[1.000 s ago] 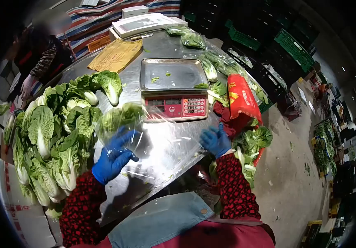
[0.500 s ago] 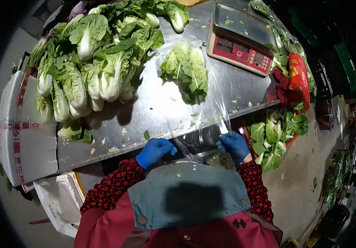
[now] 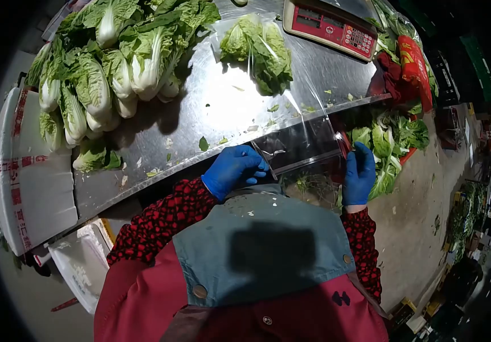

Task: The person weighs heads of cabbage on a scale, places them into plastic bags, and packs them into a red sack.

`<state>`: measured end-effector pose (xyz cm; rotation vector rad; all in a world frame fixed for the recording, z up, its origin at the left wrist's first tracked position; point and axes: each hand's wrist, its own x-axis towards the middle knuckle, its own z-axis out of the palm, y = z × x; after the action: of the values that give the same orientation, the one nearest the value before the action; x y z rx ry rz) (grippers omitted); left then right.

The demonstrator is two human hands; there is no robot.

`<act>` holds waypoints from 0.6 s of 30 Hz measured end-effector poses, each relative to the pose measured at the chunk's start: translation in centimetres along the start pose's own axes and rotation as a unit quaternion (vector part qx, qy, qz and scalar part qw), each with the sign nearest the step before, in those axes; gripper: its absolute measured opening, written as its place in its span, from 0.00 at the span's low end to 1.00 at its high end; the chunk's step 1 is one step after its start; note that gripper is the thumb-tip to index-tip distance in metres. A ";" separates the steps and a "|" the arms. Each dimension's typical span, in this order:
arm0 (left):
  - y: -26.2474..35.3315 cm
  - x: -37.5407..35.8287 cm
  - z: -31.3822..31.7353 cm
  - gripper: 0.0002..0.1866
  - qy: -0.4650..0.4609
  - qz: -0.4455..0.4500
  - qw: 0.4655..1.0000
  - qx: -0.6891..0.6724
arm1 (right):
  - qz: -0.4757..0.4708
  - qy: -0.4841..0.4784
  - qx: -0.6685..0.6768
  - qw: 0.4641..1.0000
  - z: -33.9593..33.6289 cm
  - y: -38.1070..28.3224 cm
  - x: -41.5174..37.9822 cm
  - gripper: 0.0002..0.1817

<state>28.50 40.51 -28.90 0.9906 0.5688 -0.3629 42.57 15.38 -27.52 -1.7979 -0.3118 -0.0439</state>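
Note:
A clear plastic bag (image 3: pixel 308 141) stretches from the steel table over its front edge, its mouth facing me. Leafy Chinese cabbage (image 3: pixel 262 54) lies at the bag's far end on the tabletop. My left hand (image 3: pixel 234 170), in a blue glove, is closed on the left edge of the bag's mouth. Just right of the bag's other corner, my right hand (image 3: pixel 359 175), also blue-gloved, is raised with thumb and fingers apart. No object shows in its grasp.
Several Chinese cabbages (image 3: pixel 94 85) are piled at the table's left. A red scale (image 3: pixel 334 28) stands at the back right, near a red package (image 3: pixel 413 62). Loose greens (image 3: pixel 391 137) sit low beyond the right hand. A white foam box (image 3: pixel 35 171) flanks the left.
My right hand has moved right and its fingers have opened. My left hand has shifted up and right, and the bag's mouth is spread wider. The view has tilted down.

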 end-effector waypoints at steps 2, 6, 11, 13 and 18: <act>-0.2 -0.3 0.0 0.07 0.012 0.002 1.000 -0.015 | -0.057 -0.074 -0.063 0.994 1.2 -3.3 -1.1 0.12; -0.1 -1.4 -0.3 0.06 0.040 0.009 0.996 -0.080 | -0.141 -0.218 -0.141 0.955 4.4 -3.9 -2.4 0.13; 0.4 -0.7 0.6 0.08 0.079 -0.002 0.997 -0.006 | -0.139 -0.328 -0.204 0.912 6.3 -5.0 -3.2 0.15; -0.5 0.3 0.5 0.09 0.038 0.023 0.997 0.070 | -0.210 -0.422 -0.252 0.845 7.0 -5.1 -3.6 0.16; -0.9 0.1 -0.2 0.08 0.032 0.115 0.992 0.045 | -0.173 -0.434 -0.142 0.873 6.3 -5.1 -4.3 0.15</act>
<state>28.01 40.22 -29.63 1.1446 0.4922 -0.1525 36.39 21.75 -25.08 -1.9380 -1.3278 0.5066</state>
